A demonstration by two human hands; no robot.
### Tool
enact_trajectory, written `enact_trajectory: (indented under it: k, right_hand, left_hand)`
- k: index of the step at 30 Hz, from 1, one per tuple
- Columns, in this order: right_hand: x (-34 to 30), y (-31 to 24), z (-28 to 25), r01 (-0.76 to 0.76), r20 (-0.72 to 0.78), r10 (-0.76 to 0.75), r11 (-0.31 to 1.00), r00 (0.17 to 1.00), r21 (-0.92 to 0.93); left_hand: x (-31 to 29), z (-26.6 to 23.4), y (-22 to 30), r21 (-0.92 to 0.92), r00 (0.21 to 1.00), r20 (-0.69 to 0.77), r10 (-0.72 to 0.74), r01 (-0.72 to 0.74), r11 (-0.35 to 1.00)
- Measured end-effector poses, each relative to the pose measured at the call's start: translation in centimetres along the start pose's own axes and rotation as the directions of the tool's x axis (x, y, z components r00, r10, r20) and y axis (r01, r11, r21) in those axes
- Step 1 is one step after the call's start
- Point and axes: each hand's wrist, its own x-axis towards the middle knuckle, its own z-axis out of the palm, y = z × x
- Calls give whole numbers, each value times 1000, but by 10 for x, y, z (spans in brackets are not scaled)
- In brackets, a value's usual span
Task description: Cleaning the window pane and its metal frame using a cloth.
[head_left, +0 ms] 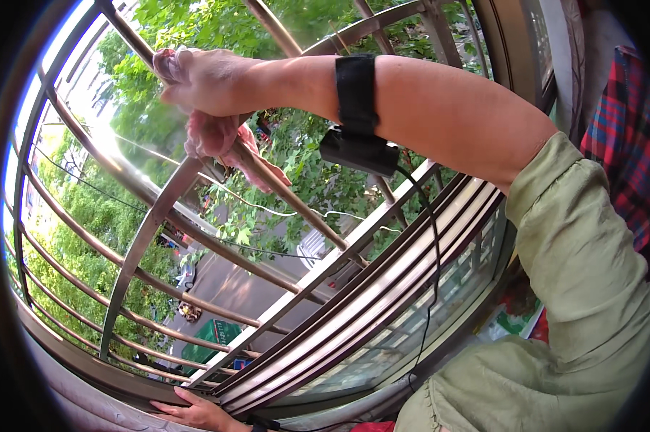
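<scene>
My right hand is closed round a pink cloth, pressing it against a metal bar of the window grille. A loose end of the cloth hangs down along the bar. A black strap with a small black box and a cable sits on my right forearm. At the lower edge, my left hand lies with its fingers apart on the dark window frame; nothing shows in it.
Sliding-window tracks and a glass pane run beside the grille. The black cable hangs across them. Outside, far below, are trees, a paved road and a green container. Red-and-blue checked fabric hangs at the right.
</scene>
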Motion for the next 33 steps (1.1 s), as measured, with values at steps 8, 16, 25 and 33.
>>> enact_trajectory:
  k: [8, 16, 25, 33]
  right_hand:
    - [-21, 8, -23, 101, -199, -201, 901, 959, -422]
    - [-35, 31, -24, 315, 303, -221, 896, 927, -313]
    - [-58, 47, -38, 609, -2, -677, 663, 736, -436]
    - [48, 50, -86, 459, -105, -608, 690, 787, -559]
  left_hand:
    - [-4, 6, -3, 89, 998, 60, 1, -6, 996]
    - [3, -17, 17, -84, 989, 103, -106, 114, 990]
    - [9, -23, 23, -75, 978, 153, -141, 154, 985]
    - [9, -26, 23, -56, 978, 170, -123, 134, 989]
